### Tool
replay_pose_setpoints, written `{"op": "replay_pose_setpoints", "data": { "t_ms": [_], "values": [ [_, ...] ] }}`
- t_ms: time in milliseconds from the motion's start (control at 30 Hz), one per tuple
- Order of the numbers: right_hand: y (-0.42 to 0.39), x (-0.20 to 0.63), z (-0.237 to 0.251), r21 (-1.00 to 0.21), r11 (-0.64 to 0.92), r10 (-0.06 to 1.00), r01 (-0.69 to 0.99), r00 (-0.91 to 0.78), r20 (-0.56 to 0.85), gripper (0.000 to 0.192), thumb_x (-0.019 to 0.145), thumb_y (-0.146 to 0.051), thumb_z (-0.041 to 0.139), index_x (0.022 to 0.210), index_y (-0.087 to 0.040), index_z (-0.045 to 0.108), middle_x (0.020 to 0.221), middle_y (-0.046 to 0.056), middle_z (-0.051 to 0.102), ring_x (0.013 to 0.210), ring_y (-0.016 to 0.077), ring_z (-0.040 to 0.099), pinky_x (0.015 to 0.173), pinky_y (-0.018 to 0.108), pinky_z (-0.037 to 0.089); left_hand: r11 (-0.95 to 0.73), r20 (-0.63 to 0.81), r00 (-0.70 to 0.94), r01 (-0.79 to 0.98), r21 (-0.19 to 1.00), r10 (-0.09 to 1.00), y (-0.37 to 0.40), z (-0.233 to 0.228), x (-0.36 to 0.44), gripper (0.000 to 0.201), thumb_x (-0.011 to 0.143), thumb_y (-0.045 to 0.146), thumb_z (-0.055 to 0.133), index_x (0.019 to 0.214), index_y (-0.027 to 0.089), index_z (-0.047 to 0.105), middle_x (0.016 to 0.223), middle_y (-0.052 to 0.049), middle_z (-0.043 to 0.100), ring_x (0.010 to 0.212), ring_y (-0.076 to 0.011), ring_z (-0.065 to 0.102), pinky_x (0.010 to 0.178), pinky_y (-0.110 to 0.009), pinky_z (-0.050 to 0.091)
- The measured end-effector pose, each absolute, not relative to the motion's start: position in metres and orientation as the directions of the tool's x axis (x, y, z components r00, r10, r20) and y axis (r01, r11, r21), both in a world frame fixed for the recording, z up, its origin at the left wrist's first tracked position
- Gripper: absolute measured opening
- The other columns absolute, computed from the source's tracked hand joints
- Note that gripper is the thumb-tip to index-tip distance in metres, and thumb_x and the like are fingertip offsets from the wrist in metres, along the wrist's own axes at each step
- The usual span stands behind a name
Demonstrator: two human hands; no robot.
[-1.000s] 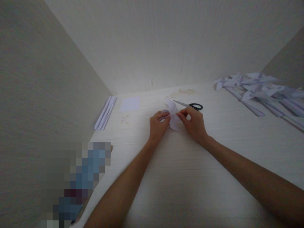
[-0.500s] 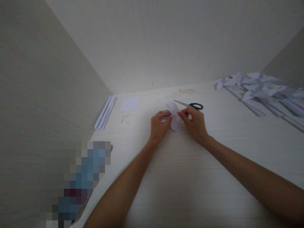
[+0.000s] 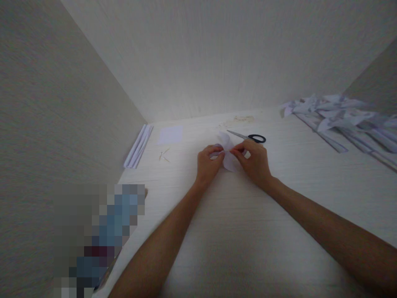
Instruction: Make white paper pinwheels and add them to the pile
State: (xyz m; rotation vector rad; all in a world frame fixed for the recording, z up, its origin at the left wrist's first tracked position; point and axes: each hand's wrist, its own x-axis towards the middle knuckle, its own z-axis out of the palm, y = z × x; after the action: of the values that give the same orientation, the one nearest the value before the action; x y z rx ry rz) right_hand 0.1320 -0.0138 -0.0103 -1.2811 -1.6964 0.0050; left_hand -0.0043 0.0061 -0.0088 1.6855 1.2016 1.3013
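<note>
My left hand [image 3: 211,163] is closed on a white paper pinwheel [image 3: 231,162], its thumb and fingers pinching near the folded middle. Curved paper blades stick out above and below the fingers. From the right, my right hand [image 3: 252,159] pinches a thin, pale toothpick [image 3: 229,150] at the pinwheel's centre. Its tip is small and partly hidden by the fingers. Just beyond the right hand lie scissors [image 3: 257,138] with black handles, blades pointing left.
Rolled paper sticks [image 3: 138,147] lie by the left wall, beside a square paper sheet [image 3: 170,135] and a few loose toothpicks [image 3: 164,155]. Small tan scraps [image 3: 243,119] are near the back wall. Several finished pinwheels [image 3: 347,118] on paper sticks are piled at the right.
My right fingertips have moved slightly left, closer to the pinwheel's centre and my left fingers. The left hand keeps its grip almost unmoved.
</note>
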Motion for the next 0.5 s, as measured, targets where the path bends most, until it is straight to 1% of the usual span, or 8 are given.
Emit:
{"op": "replay_pose_setpoints", "data": {
  "t_ms": [133,200,333,500],
  "values": [
    [-0.0131,0.1313,-0.0096,-0.571,0.406,0.758,0.714,0.086,0.646,0.014,0.072,-0.023,0.054,0.060,-0.017,0.055,0.057,0.001,0.056,0.054,0.0127,0.049,0.056,0.027,0.036,-0.237,0.227,0.085,0.123,0.964,0.970,0.0047,-0.0087,-0.0033,0.012,0.066,0.022,0.053,0.066,0.013,0.062,0.079,-0.004,0.060,0.069,-0.0125,0.056,0.052,-0.021,0.048],
    [-0.0126,0.1311,-0.0093,-0.614,0.387,0.776,0.688,0.118,0.620,0.015,0.073,-0.023,0.052,0.060,-0.017,0.055,0.057,0.001,0.056,0.053,0.0123,0.048,0.055,0.026,0.036,-0.199,0.192,0.097,0.062,0.978,0.976,0.0035,-0.0080,-0.0025,0.014,0.068,0.022,0.051,0.066,0.014,0.062,0.080,-0.003,0.059,0.067,-0.0110,0.055,0.048,-0.019,0.048],
    [-0.0122,0.1308,-0.0088,-0.655,0.365,0.787,0.662,0.157,0.597,0.016,0.074,-0.023,0.051,0.059,-0.017,0.053,0.057,0.001,0.055,0.054,0.0126,0.048,0.055,0.026,0.037,-0.190,0.183,0.107,0.055,0.980,0.977,0.0029,-0.0079,-0.0016,0.011,0.066,0.019,0.052,0.066,0.014,0.062,0.080,-0.003,0.059,0.067,-0.0102,0.055,0.049,-0.018,0.048],
    [-0.0135,0.1309,-0.0079,-0.624,0.405,0.762,0.668,0.130,0.634,0.014,0.073,-0.022,0.053,0.060,-0.017,0.054,0.058,0.001,0.055,0.054,0.0123,0.048,0.055,0.026,0.037,-0.249,0.236,0.103,0.138,0.959,0.966,0.0064,-0.0127,-0.0034,0.011,0.064,0.020,0.056,0.069,0.014,0.063,0.081,-0.004,0.061,0.072,-0.0132,0.057,0.054,-0.022,0.050]
  ]
}}
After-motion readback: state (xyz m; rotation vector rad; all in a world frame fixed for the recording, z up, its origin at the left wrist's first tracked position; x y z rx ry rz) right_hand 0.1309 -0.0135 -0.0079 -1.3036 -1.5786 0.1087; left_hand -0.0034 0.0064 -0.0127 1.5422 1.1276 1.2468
